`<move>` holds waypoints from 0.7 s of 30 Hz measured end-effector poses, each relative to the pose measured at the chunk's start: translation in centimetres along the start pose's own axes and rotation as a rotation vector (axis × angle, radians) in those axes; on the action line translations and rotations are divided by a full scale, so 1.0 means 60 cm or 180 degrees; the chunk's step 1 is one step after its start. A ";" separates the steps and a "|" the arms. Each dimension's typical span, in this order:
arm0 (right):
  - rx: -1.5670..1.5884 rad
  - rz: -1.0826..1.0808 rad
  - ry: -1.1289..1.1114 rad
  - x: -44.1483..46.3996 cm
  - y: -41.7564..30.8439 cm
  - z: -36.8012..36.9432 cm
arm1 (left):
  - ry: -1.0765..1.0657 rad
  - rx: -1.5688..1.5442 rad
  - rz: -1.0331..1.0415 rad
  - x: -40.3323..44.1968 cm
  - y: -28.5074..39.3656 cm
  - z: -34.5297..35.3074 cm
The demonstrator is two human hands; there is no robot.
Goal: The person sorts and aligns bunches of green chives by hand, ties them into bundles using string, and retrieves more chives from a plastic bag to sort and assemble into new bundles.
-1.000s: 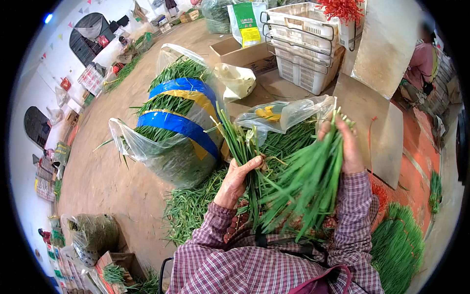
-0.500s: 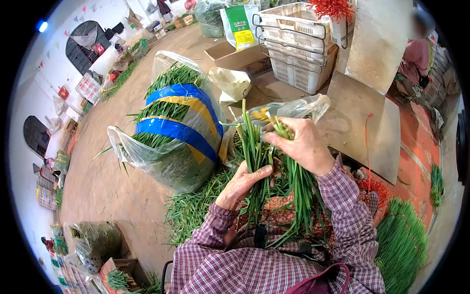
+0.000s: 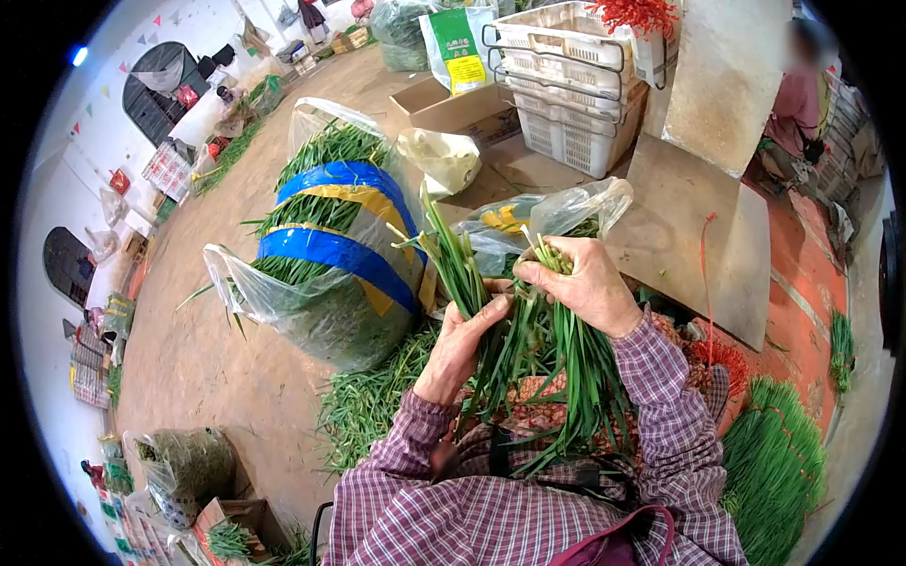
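Note:
My left hand (image 3: 460, 351) is wrapped round a bunch of garlic chives (image 3: 455, 269), their pale cut ends pointing up and to the left. Higher and to the right, my right hand (image 3: 587, 286) grips a second bunch of garlic chives (image 3: 587, 363) near its stem ends, the leaves hanging down. Between the two hands some loose stalks and leaves hang, and my left fingertips are partly hidden behind them. Below, on the floor by my left forearm, lies a heap of loose green leaves (image 3: 363, 410).
A plastic-wrapped bale (image 3: 349, 316) with blue and yellow bands stands ahead left. Stacked white crates (image 3: 566, 113) and a cardboard box (image 3: 453, 108) are at the back. A metal board (image 3: 698, 236) lies ahead right. Tied chives (image 3: 774, 472) lie at my right. Another person (image 3: 797, 118) sits far right.
The bunch in my left hand has tilted left, its tops moving away from my right hand. My right hand stays nearly in place with its bunch.

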State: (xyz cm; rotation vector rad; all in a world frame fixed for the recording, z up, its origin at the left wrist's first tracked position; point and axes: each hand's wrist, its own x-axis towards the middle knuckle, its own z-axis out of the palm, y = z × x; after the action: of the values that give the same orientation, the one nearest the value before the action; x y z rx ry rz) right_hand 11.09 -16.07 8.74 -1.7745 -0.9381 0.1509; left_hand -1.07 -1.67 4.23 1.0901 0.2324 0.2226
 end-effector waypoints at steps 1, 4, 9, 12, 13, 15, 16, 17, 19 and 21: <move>0.0055 -0.0029 0.0013 -0.001 0.003 0.002 | 0.0008 0.0000 -0.0003 0.002 0.000 -0.001; -0.0260 -0.0179 0.0030 -0.002 -0.001 0.000 | 0.0023 0.0348 0.0264 0.009 0.004 0.002; -0.0267 -0.0150 -0.0182 -0.004 0.006 -0.001 | -0.0067 0.0663 0.0465 0.018 0.011 -0.004; -0.0522 -0.0073 -0.0400 -0.005 0.014 -0.005 | -0.0185 0.0128 0.0214 0.024 0.030 -0.013; -0.0727 0.0068 -0.0569 -0.006 0.014 -0.007 | -0.0150 -0.0002 0.0387 0.032 0.029 -0.027; -0.0331 0.0268 -0.0509 -0.010 0.008 -0.011 | 0.0023 0.0266 0.0496 0.031 0.046 -0.039; 0.0065 0.0452 -0.0439 -0.010 0.007 -0.012 | 0.0063 0.0494 0.0581 0.035 0.039 -0.045; 0.0071 0.0452 -0.0445 -0.009 0.009 -0.009 | -0.0033 0.0598 0.0392 0.031 0.036 -0.042; 0.0420 0.0307 -0.0155 0.000 0.012 0.000 | -0.0354 0.0680 0.0207 0.025 0.018 -0.039; 0.0647 0.0208 -0.0042 0.004 0.008 0.010 | -0.0184 0.0643 0.0068 0.018 0.005 -0.024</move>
State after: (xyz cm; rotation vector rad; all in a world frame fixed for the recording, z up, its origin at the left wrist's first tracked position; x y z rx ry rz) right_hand 11.18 -15.55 8.16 -1.6181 -0.8435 0.2902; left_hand -0.49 0.04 3.78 1.2982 0.1943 0.1892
